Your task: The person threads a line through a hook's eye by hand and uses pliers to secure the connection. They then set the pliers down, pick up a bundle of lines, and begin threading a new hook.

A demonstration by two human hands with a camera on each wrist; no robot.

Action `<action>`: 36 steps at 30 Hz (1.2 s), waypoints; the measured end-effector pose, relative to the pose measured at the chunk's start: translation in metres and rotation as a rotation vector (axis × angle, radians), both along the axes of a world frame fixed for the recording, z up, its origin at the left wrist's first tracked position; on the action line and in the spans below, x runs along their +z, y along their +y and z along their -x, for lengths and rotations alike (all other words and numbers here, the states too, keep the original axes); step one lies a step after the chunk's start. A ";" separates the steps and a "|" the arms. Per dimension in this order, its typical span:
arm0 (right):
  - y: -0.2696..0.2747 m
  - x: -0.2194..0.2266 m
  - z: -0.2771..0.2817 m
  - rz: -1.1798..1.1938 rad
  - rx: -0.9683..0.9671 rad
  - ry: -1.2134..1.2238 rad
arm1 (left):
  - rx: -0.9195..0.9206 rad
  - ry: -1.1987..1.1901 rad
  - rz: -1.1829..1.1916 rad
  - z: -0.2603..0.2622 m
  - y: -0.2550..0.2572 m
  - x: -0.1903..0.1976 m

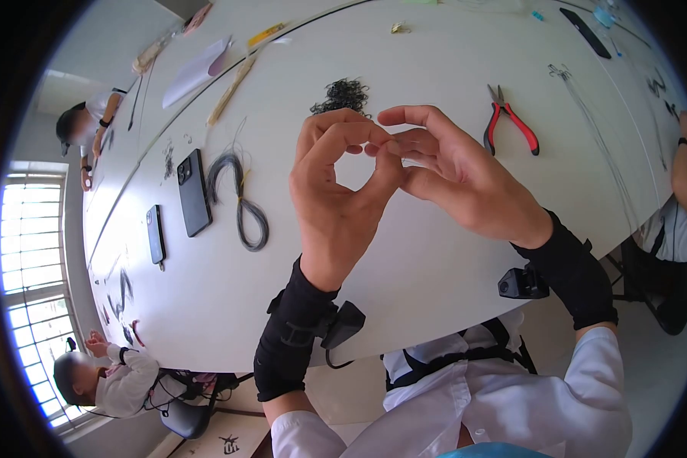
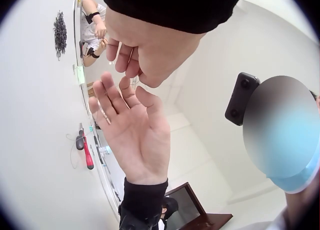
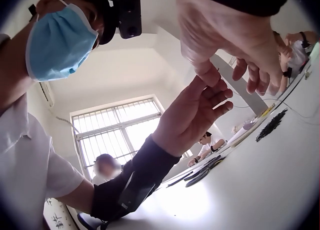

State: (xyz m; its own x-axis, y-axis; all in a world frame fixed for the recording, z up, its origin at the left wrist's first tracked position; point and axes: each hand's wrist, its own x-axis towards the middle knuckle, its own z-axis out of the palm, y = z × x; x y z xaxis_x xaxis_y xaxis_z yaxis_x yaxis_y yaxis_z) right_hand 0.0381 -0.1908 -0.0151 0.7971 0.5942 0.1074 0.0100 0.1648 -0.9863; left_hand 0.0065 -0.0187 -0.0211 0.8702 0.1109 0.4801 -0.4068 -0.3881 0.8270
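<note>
Piece (image 3: 218, 70): a tiny dark speck at the meeting fingertips, raised above the desk (image 1: 412, 282) on the near side of the pile (image 1: 345, 95); too small to name
Left hand (image 1: 324, 202): thumb and forefinger brought tip to tip, seemingly pinching the piece, nearer the person than the pile
Right hand (image 1: 466, 172): fingers loosely spread, thumb reaching to the left fingertips, to the right of and nearer than the pile; I cannot tell whether it bears on the piece
Pinch: best kept light and right at the tips, so the piece neither rolls nor springs away
Steadiness: touching the two hands together should help; bracing the forearms on the desk would probably calm them further
Sightline: the right fingers would do well to stay clear of the tips, since they could easily hide so small a piece
Pile: dark, tangled bits, just beyond the left hand; a dropped piece could be hard to find among them
Pliers (image 1: 498, 104): well to the right of the pile, handles apart, perhaps handy if bare fingers slip
Coil (image 1: 241, 185): left of the pile and nearer, tied at its middle; best left undisturbed
Phone (image 1: 195, 193): farther left of the pile, beside the coil
</note>
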 end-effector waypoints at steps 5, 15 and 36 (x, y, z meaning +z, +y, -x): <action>0.001 0.008 -0.001 -0.003 0.100 0.271 | 0.007 0.100 0.281 0.001 -0.002 0.001; 0.014 0.007 0.006 0.158 -0.214 0.019 | -0.061 0.314 0.622 0.003 -0.001 0.001; 0.006 -0.004 -0.003 0.262 -0.212 -0.074 | -0.167 0.450 0.475 -0.001 0.008 0.008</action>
